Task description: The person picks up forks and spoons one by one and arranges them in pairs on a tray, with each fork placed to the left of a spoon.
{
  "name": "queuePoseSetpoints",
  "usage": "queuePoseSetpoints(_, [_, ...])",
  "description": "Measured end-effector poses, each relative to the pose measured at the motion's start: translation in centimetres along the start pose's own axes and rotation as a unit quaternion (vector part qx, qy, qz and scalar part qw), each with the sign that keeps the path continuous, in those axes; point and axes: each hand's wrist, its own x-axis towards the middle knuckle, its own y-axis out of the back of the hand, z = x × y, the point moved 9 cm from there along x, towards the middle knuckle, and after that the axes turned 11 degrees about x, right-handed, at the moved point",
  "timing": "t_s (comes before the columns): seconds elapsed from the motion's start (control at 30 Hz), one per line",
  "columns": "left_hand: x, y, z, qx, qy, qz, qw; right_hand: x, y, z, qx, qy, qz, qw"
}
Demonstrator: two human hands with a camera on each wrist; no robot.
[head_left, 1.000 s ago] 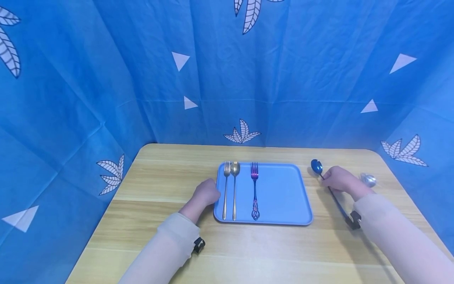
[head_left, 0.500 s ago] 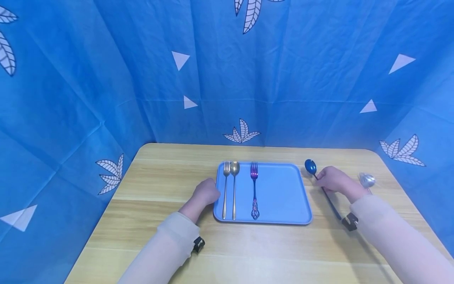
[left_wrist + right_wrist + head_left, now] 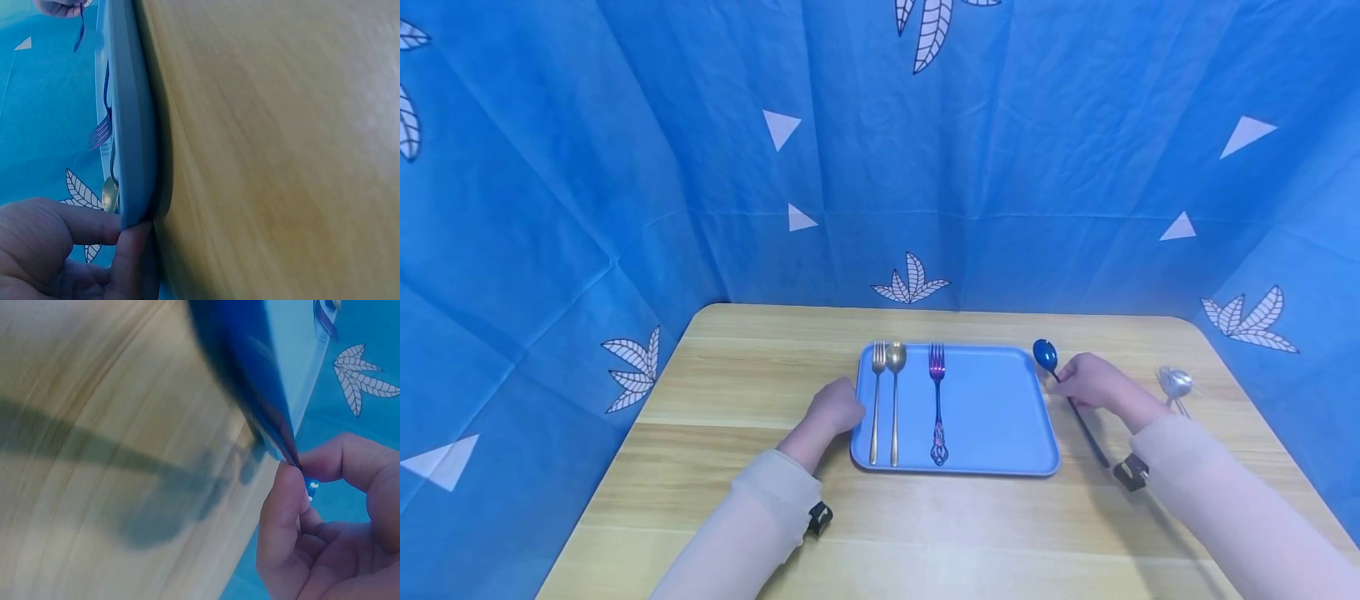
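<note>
At the left edge of the blue tray [image 3: 992,408] is my left hand [image 3: 837,407]; in the left wrist view its thumb and finger pinch the rim [image 3: 132,125]. My right hand [image 3: 1093,382] holds a dark blue spoon [image 3: 1045,354] beside the tray's right edge. The right wrist view shows thumb and fingertip pinching its handle [image 3: 244,362], with a shadow on the wood below. The spoon slants, bowl toward the back left. On the tray lie a gold fork [image 3: 879,360], a gold spoon [image 3: 896,357] and a purple fork [image 3: 937,367], side by side with their heads toward the back.
A silver spoon [image 3: 1181,382] and a silver fork [image 3: 1166,378] lie together to the right, their handles partly hidden by my right arm. The wooden table [image 3: 737,350] meets a blue patterned curtain [image 3: 880,167] at the back and sides.
My right hand has moved left with the blue spoon, bringing its bowl close to the tray's far right corner. More of the silver fork and spoon shows. My left hand stays put.
</note>
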Motion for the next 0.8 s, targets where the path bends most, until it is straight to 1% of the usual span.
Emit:
queuePoseSetpoints(0.37, [-0.1,0.1,0.1,0.004,0.002,-0.001,1.0,0.1,-1.1,-0.2,0.008,0.001,0.001,1.0])
queuePoseSetpoints(0.8, [0.0,0.0,0.0,-0.005,0.001,-0.002,1.0,0.3,-1.8,-1.4,-0.011,0.009,0.0,1.0])
